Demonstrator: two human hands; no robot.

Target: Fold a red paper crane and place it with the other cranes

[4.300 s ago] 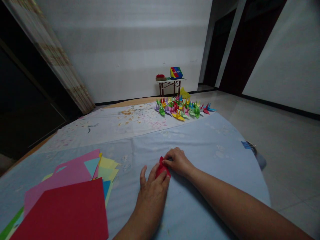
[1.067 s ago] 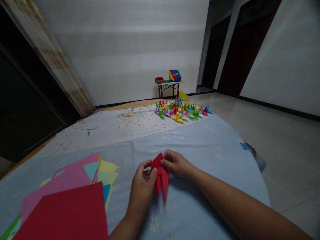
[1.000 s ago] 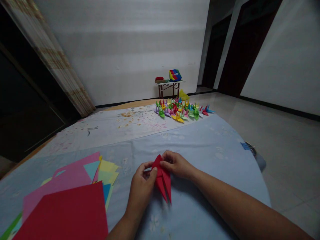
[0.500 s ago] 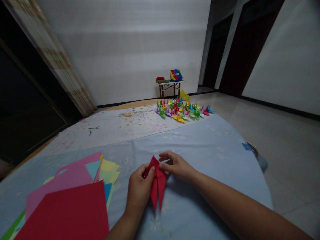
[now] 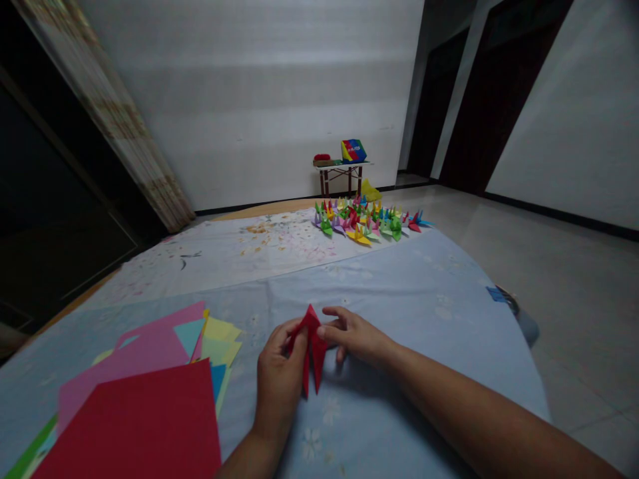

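The left hand (image 5: 279, 368) pinched the folded red paper (image 5: 315, 342) between thumb and fingers over the blue cloth (image 5: 409, 293) of the worktop (image 5: 269, 207), right of a stack of coloured sheets (image 5: 142, 399). The right hand (image 5: 352, 334), fingers loosely parted, had its thumb at the paper's right edge, its hold unclear.

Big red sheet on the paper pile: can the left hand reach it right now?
Likely yes: nothing covers the big red sheet, which lies left of the left hand, though that hand grips the folded red paper.

Red folded piece (image 5: 318, 362) — matt paper; tablecloth (image 5: 389, 286) — smooth, lightly creased cloth.
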